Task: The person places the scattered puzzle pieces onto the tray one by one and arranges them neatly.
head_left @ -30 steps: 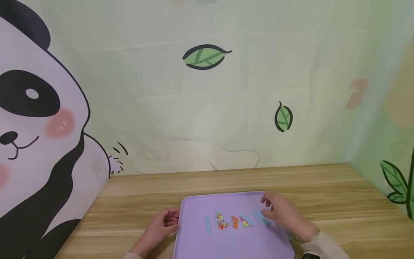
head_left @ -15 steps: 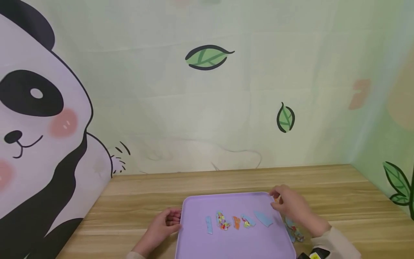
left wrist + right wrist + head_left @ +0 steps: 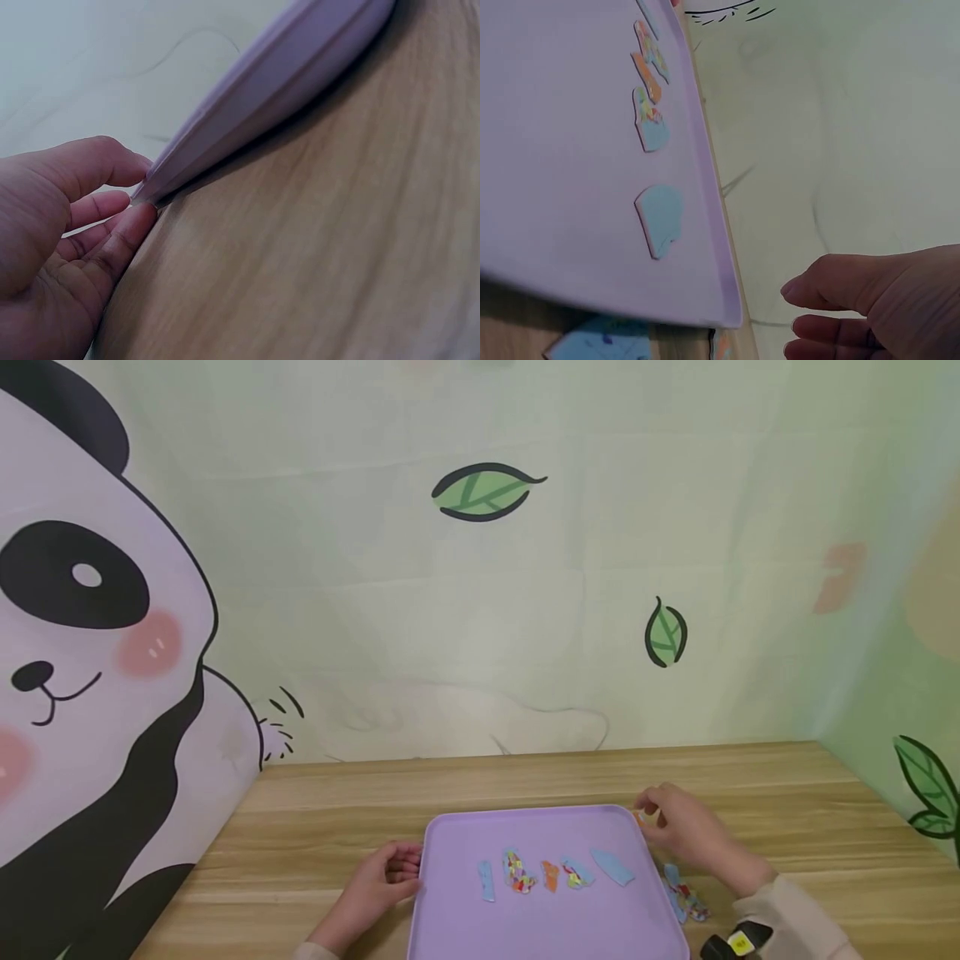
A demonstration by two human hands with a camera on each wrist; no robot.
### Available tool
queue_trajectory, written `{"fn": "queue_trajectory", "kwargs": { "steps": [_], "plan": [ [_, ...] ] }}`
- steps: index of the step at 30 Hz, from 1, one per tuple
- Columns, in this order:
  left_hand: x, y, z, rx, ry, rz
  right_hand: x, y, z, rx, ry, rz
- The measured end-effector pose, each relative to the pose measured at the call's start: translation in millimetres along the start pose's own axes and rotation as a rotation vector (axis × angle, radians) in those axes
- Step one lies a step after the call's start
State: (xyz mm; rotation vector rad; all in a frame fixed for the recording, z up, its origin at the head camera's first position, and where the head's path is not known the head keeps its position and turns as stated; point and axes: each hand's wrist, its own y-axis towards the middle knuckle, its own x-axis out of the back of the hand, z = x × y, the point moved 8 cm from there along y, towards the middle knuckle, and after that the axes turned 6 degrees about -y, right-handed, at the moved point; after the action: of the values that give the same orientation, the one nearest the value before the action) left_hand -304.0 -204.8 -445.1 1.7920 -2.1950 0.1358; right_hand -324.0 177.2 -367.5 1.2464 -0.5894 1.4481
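Several flat, irregular puzzle pieces lie in a row on a purple tray: a narrow blue piece, a multicoloured piece, an orange piece, a blue-and-multicoloured piece and a plain blue piece. My left hand holds the tray's left edge; the left wrist view shows thumb and fingertips at its rim. Just beyond the far right corner, my right hand hovers with loosely bent fingers and nothing visible between them. A partly hidden piece with orange on it lies below that hand.
More puzzle pieces lie in a group on the wooden table, right of the tray. A black strap with a yellow label sits by the right sleeve. Behind the table hangs a pale green backdrop with a panda and leaves.
My right hand has left the plain blue piece, which lies uncovered on the tray, and has moved right past the far corner. My left hand has stayed at the tray's edge.
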Motion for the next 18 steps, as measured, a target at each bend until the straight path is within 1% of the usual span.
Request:
{"fn": "queue_trajectory", "kwargs": {
  "steps": [5, 10, 18],
  "plan": [
    [0.1, -0.6, -0.2, 0.007, -0.003, -0.002, -3, 3.6, -5, 0.022, -0.015, 0.022],
    [0.1, 0.2, 1.4, 0.014, -0.005, -0.008, -8, 6.7, -13, 0.033, 0.001, 0.052],
    [0.1, 0.3, 0.5, 0.009, -0.007, -0.010, -15, 10.2, -23, 0.048, 0.012, 0.087]
  ]
}}
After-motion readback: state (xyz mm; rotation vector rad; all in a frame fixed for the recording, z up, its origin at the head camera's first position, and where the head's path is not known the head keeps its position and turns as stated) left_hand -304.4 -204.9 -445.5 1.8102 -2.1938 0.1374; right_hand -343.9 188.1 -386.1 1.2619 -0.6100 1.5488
